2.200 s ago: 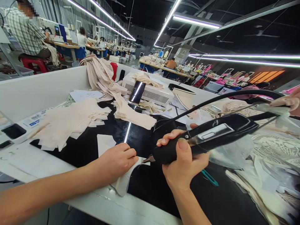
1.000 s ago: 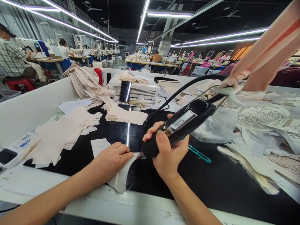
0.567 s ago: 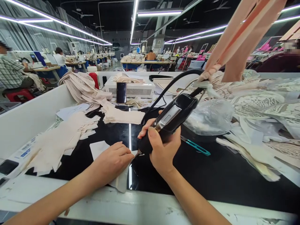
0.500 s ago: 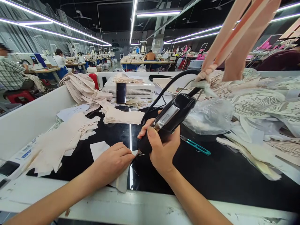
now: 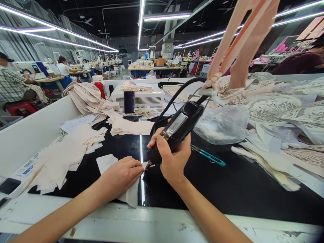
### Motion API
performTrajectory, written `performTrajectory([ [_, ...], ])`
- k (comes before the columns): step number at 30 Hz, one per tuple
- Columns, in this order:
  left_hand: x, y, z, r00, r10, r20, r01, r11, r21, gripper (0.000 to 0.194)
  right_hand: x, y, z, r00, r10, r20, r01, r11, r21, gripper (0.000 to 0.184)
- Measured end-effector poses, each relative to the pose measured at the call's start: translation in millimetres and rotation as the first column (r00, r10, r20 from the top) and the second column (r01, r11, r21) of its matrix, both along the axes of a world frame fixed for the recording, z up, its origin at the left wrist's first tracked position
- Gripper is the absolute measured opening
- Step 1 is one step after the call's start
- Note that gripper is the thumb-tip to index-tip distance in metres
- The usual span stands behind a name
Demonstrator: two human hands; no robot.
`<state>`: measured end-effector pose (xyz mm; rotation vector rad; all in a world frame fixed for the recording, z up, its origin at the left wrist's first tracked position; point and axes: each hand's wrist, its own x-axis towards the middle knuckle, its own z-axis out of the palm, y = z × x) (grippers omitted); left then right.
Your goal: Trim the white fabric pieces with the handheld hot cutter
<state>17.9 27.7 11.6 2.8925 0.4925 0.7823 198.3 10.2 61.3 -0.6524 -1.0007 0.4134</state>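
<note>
Strip lights (image 5: 166,17) were lit beneath a dark ceiling (image 5: 113,20). Grey curtains (image 5: 17,45) covered the left side. A red stool (image 5: 21,108) stood near a worktable (image 5: 49,79); a pale column (image 5: 166,32) rose behind.

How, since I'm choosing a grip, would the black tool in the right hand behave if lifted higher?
The black tool should stay stiff: its casing looks hard and glossy. The black cable looping beside it may drag a little. It might feel light for its size, if the pink strips knotted above bear some weight.
</note>
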Motion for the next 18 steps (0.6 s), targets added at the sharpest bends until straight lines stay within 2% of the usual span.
performTrajectory([
  [5, 0, 4, -1.7, 0.999, 0.031, -0.044, -0.036, 0.993, -0.114, 0.014, 0, -2, 1.8, 1.000, 0.012, -0.025, -0.012, 1.000, -0.005, 0.028],
  [9, 8, 5, 2.6, 0.980, 0.125, -0.157, -0.148, 0.979, -0.142, 0.004, 0, -2, 1.7, 1.000, 0.007, -0.024, -0.007, 1.000, -0.002, 0.027],
  [13, 17, 4, 6.1, 0.951, 0.202, -0.236, -0.232, 0.967, -0.107, 0.008, 2, -2, 0.9, 1.000, 0.000, -0.023, 0.000, 1.000, -0.007, 0.027],
  [18, 21, 4, 0.4, 0.947, 0.236, -0.217, -0.249, 0.968, -0.031, 0.023, 5, -2, -0.8, 1.000, -0.008, -0.005, 0.008, 1.000, -0.020, 0.027],
])
